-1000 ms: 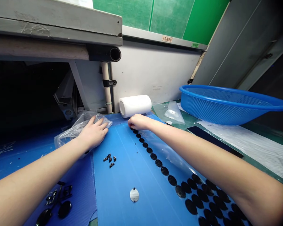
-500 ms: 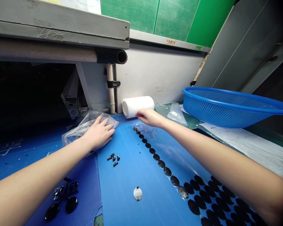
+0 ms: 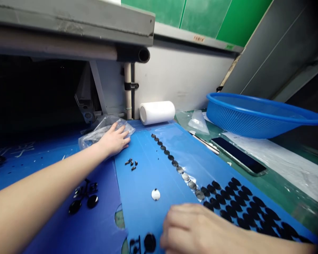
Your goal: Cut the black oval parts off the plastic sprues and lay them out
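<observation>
My left hand (image 3: 113,140) lies flat with fingers spread on a crumpled clear plastic bag (image 3: 100,129) at the back of the blue corrugated sheet (image 3: 143,176). My right hand (image 3: 198,229) is close to me at the bottom edge, blurred, fingers curled together; what they hold is hidden. A row of black round discs (image 3: 175,164) runs diagonally along the sheet into a wider patch of discs (image 3: 238,204) under a clear film. A single pale disc (image 3: 155,194) lies just beyond my right hand. Several small black bits (image 3: 131,163) lie near my left hand.
A white roll (image 3: 157,112) lies against the back wall. A blue mesh basket (image 3: 257,114) stands at the right, with a dark phone (image 3: 238,160) and clear bags (image 3: 198,121) before it. Black moulded parts on sprues (image 3: 84,199) lie at the left. A grey shelf overhangs the back left.
My right hand has drawn back from the far end of the disc row, near the white roll, to the near edge of the sheet. My left hand has stayed on the bag.
</observation>
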`<state>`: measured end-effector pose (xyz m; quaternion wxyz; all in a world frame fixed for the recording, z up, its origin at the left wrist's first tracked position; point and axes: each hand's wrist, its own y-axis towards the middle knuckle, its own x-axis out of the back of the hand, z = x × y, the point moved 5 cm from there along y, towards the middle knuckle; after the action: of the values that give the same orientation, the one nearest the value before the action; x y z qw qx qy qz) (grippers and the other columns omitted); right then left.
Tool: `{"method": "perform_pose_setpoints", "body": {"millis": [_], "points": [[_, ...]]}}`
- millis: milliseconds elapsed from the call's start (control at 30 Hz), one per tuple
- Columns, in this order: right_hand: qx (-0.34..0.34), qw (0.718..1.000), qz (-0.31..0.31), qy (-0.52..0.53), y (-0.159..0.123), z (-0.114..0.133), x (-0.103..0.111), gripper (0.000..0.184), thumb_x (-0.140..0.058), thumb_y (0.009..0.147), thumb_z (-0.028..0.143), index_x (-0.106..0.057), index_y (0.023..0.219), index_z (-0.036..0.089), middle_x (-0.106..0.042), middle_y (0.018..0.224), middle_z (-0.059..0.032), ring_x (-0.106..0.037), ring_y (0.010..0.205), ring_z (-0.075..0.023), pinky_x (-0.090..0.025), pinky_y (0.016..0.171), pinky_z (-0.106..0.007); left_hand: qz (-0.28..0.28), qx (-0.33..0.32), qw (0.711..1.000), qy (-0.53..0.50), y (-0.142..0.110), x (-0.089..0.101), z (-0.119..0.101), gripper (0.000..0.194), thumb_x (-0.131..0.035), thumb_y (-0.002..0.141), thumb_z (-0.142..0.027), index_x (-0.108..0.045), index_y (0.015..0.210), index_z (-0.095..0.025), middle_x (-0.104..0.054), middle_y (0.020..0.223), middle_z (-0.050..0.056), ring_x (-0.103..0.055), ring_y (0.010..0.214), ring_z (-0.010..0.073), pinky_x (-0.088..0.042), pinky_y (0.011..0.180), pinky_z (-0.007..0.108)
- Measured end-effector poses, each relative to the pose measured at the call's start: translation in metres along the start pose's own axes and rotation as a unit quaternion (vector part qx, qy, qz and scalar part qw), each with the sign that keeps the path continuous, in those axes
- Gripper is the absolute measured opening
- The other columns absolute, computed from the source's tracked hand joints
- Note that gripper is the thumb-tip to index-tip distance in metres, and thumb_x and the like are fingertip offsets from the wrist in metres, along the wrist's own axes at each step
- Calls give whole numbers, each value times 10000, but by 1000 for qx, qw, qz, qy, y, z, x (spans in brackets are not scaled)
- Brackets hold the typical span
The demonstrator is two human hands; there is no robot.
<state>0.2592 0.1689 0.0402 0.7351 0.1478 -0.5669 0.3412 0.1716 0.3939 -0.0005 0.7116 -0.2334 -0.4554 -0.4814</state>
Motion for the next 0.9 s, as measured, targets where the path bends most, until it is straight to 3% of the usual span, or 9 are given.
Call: {"method": "perform_pose_setpoints", "body": {"millis": [167,467,633,767,900], "points": [[-75,994,-49,63,-7,-18,-13,169,-386,868,218,-551,864,249,-584,802,-26,-547,722,-152,-457,631,-238,28,2,1000,-13,3,-3,2,256,-454,838,-338,-574,975,-159,-494,1192,81,-321,1191,281,-150,972,565],[-68,994,-46,67,10,-9,-20,117,-441,845,240,-539,905,259,-576,836,-21,-557,739,-151,-459,643,-224,24,4,1000,-16,4,-5,3,250,-468,829,-350,-579,947,-158,-513,1157,76,-350,1169,277,-181,963,564],[-93,992,-71,46,8,-21,-15,141,-392,861,242,-531,837,255,-560,802,-27,-544,693,-153,-445,594,-241,13,6,1000,-20,1,-1,1,251,-485,819,-348,-586,935,-150,-501,1174,86,-342,1173,286,-178,960,566],[-133,985,-92,54,-7,-32,-13,132,-392,864,279,-515,815,283,-562,799,-33,-542,648,-159,-431,572,-268,-1,-19,999,-26,-12,30,-3,341,-402,842,-410,-546,1062,-194,-397,1297,94,-319,1185,304,-169,964,531],[-139,989,-39,29,-19,-30,-19,151,-391,869,307,-527,807,295,-566,796,-34,-547,626,-160,-424,551,-280,-27,-30,999,-25,-51,83,-4,350,-332,868,-402,-506,1114,-223,-360,1322,88,-270,1225,263,-141,982,468]]}}
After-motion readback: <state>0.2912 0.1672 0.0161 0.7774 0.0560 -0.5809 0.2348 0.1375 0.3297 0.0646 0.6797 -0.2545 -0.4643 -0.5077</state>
